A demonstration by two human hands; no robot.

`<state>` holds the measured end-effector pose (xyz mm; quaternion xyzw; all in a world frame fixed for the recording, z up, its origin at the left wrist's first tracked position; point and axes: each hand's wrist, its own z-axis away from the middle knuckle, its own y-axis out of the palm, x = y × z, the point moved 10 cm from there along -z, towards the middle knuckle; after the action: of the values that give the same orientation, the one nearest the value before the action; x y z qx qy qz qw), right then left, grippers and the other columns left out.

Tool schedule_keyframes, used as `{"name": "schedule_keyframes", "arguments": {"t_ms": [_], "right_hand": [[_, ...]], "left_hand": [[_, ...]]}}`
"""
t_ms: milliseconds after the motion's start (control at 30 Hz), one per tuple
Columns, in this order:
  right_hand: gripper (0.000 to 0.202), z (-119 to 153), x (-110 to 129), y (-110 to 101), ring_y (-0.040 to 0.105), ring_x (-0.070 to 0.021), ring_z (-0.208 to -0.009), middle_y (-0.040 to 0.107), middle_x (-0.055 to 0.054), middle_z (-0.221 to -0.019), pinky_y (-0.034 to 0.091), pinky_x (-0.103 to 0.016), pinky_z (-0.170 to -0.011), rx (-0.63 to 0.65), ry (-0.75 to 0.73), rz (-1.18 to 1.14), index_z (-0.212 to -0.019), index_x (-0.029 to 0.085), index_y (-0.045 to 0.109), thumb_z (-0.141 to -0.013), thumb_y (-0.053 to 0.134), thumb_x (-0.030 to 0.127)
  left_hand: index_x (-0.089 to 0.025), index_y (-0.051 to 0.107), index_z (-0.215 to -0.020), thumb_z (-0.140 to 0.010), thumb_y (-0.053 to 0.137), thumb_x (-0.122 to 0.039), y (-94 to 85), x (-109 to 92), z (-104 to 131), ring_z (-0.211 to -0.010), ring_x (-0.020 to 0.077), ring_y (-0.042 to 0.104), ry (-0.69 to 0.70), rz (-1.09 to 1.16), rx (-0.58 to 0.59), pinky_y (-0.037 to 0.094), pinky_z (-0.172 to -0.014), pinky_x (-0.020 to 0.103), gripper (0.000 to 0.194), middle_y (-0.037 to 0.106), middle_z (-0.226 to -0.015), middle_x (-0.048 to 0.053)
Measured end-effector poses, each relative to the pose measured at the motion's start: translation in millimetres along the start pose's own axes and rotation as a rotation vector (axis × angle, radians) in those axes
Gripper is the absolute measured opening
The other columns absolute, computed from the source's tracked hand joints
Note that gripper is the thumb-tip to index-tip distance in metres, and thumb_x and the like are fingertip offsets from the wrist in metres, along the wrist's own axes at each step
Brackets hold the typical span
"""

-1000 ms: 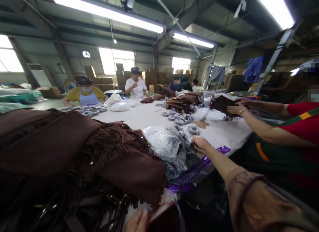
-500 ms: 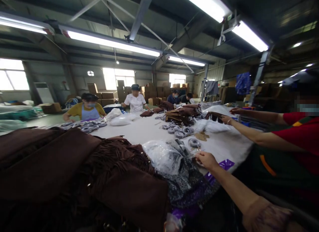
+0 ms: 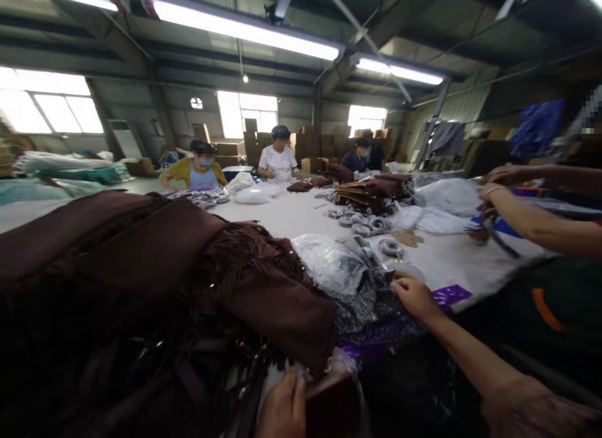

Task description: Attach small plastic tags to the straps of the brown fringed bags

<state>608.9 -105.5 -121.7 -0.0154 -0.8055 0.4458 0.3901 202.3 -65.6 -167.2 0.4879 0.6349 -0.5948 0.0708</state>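
My left hand (image 3: 283, 408) sits at the bottom edge, fingers pressed on a brown bag in a clear plastic cover (image 3: 329, 397), just under the pile of brown fringed bags (image 3: 188, 262). My right hand (image 3: 414, 295) reaches forward over the dark speckled fabric (image 3: 367, 312), fingers closed around a small pale item that is too blurred to name, next to a clear plastic bag (image 3: 329, 262). A purple sheet (image 3: 449, 295) lies just right of that hand.
The long white table (image 3: 291, 215) carries coiled straps (image 3: 362, 223), stacked brown bags (image 3: 371, 190) and white plastic bags (image 3: 442, 199). A co-worker's arms (image 3: 527, 218) reach in from the right. Other people sit at the far end before stacked cardboard boxes (image 3: 254, 140).
The view tilted up and came back down while turning left. My left hand is back in view at the bottom. My right hand pulled slightly back toward me. The co-worker's arms shifted right.
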Motion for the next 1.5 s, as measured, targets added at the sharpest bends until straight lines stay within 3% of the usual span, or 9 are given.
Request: {"name": "schedule_keyframes", "arguments": {"t_ms": [133,267,333,433,567,767,1100,1333,1500], "right_hand": [[0.036,65.6,62.2,31.8,0.051,-0.0151,-0.057,0.064,-0.003,-0.063,0.039,-0.027,-0.055,0.245,0.033,-0.257,-0.074,0.017,0.070,-0.080,0.057,0.050],[0.034,146.9,136.4,88.1,0.047,-0.0107,-0.056,0.059,0.001,-0.060,0.035,-0.023,-0.053,0.617,0.055,-0.503,-0.066,0.017,0.065,-0.081,0.060,0.047],[0.034,179.2,156.1,114.1,0.043,-0.0090,-0.052,0.057,0.001,-0.057,0.032,-0.022,-0.050,0.745,0.113,-0.584,-0.061,0.016,0.062,-0.080,0.061,0.044],[0.032,202.8,164.1,141.6,0.039,-0.0073,-0.047,0.055,0.002,-0.053,0.028,-0.022,-0.045,0.811,0.206,-0.640,-0.059,0.016,0.061,-0.078,0.062,0.041],[0.034,206.7,158.2,158.7,0.039,-0.0070,-0.044,0.054,0.001,-0.050,0.027,-0.022,-0.043,0.813,0.266,-0.596,-0.055,0.016,0.059,-0.076,0.062,0.042],[0.036,204.7,140.5,163.5,0.042,-0.0076,-0.039,0.055,0.000,-0.046,0.027,-0.021,-0.039,0.749,0.352,-0.433,-0.053,0.017,0.057,-0.075,0.062,0.044],[0.033,205.6,143.7,173.8,0.043,-0.0070,-0.036,0.055,0.001,-0.044,0.027,-0.019,-0.037,0.866,0.359,-0.390,-0.055,0.017,0.056,-0.077,0.062,0.041],[0.040,200.9,145.5,176.3,0.040,-0.0073,-0.032,0.046,0.005,-0.036,0.028,-0.020,-0.036,0.840,0.332,-0.347,-0.049,0.019,0.049,-0.076,0.063,0.044],[0.028,204.5,151.3,169.0,0.046,-0.0074,-0.041,0.061,0.000,-0.050,0.032,-0.019,-0.042,0.876,0.269,-0.416,-0.058,0.016,0.062,-0.075,0.063,0.038]], "left_hand": [[-0.020,0.061,-0.077,-0.095,0.031,-0.029,6.1,-5.7,2.3,-0.068,0.0181,0.060,-0.016,-0.043,0.089,0.045,-0.065,0.028,0.036,0.066,-0.074,0.008],[-0.019,0.057,-0.084,-0.096,0.031,-0.025,16.6,-4.0,5.8,-0.071,0.0182,0.060,-0.021,-0.084,0.167,0.043,-0.064,0.029,0.030,0.065,-0.078,0.008],[-0.018,0.056,-0.086,-0.097,0.031,-0.026,18.2,-3.7,8.2,-0.071,0.0185,0.061,-0.007,-0.114,0.181,0.042,-0.062,0.029,0.028,0.066,-0.079,0.008],[-0.019,0.054,-0.086,-0.096,0.030,-0.026,19.0,-1.5,11.4,-0.068,0.0190,0.061,0.000,-0.173,0.198,0.040,-0.058,0.030,0.027,0.066,-0.078,0.008],[-0.019,0.054,-0.088,-0.095,0.033,-0.023,18.8,-0.3,12.8,-0.066,0.0201,0.062,0.014,-0.260,0.207,0.038,-0.053,0.031,0.023,0.066,-0.077,0.008],[-0.017,0.054,-0.090,-0.091,0.037,-0.017,21.5,-3.1,13.0,-0.066,0.0221,0.064,0.067,-0.384,0.227,0.036,-0.049,0.032,0.017,0.067,-0.078,0.008],[-0.018,0.054,-0.090,-0.091,0.037,-0.017,21.2,-1.7,16.6,-0.065,0.0225,0.063,0.117,-0.428,0.212,0.040,-0.051,0.033,0.016,0.065,-0.078,0.007],[-0.017,0.054,-0.092,-0.088,0.037,-0.013,23.7,-2.4,14.5,-0.066,0.0233,0.064,0.111,-0.450,0.224,0.041,-0.052,0.032,0.018,0.066,-0.078,0.009],[-0.018,0.054,-0.090,-0.092,0.035,-0.018,20.3,5.1,12.8,-0.066,0.0220,0.064,0.035,-0.385,0.233,0.041,-0.053,0.031,0.019,0.067,-0.078,0.009]]}}
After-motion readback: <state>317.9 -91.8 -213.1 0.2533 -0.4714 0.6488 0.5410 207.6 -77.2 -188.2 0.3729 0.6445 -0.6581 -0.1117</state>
